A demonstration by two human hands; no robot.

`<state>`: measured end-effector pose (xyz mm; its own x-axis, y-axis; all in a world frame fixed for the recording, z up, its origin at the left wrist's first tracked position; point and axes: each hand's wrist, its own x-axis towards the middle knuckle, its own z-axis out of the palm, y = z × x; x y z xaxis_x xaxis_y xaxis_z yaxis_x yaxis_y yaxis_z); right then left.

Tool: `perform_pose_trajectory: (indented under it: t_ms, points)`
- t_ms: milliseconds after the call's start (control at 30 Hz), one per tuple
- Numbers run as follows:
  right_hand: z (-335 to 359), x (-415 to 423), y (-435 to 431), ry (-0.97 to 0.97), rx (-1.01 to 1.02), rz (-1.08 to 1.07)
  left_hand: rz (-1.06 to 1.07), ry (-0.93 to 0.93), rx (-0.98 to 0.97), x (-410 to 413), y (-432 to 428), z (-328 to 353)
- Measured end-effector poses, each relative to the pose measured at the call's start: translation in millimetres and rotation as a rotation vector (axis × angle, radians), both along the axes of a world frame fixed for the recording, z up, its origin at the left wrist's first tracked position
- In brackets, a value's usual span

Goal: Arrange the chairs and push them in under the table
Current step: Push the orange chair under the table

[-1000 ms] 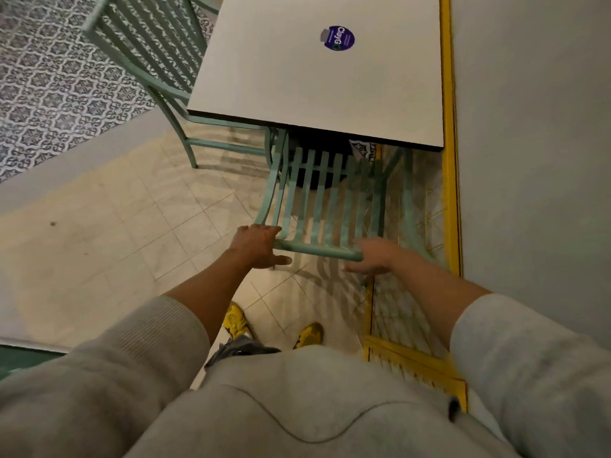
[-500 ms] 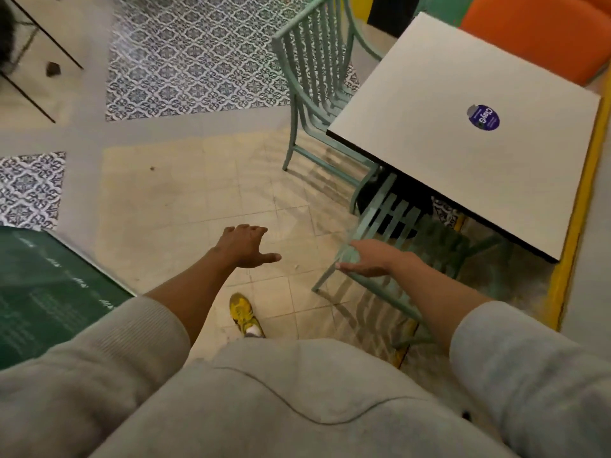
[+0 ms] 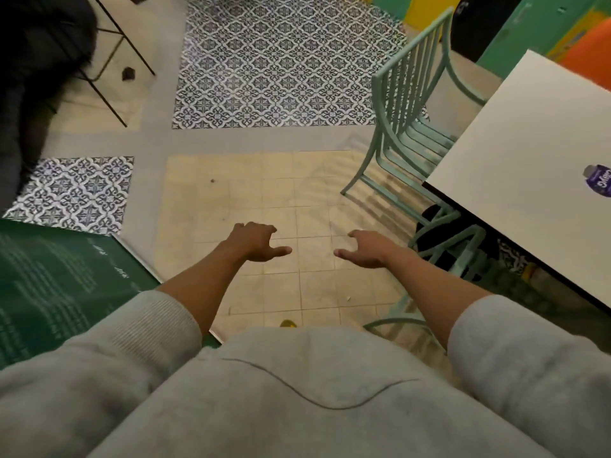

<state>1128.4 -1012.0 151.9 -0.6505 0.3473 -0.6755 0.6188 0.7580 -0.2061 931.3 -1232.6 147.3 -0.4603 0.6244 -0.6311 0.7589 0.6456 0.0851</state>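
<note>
A white square table fills the right side, with a purple sticker on top. One mint-green metal chair sits pushed under its near edge, only its back and legs showing. A second mint-green chair stands at the table's far-left side, its seat partly under the tabletop. My left hand and my right hand hover over the beige floor tiles, both empty with fingers apart. My right hand is just left of the near chair, not touching it.
A green board lies on the floor at the left. Black thin-legged furniture and a dark shape stand at the far left. Patterned tiles lie ahead. Green and orange furniture sits behind the table.
Both hands have let go of the near chair's back and moved left over the floor. My view has swung left, so the table and chairs now sit at the right.
</note>
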Motion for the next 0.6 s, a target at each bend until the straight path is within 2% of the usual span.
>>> perform_pose_trajectory:
  t_ms: [333,600]
  points:
    - [-19,-112,55,-0.054,0.11,-0.05,-0.047,0.012,-0.035,-123,48,-11]
    - [-51,-230,138,-0.074,0.017,-0.167,-0.237,0.06,-0.036,-256,176,-6]
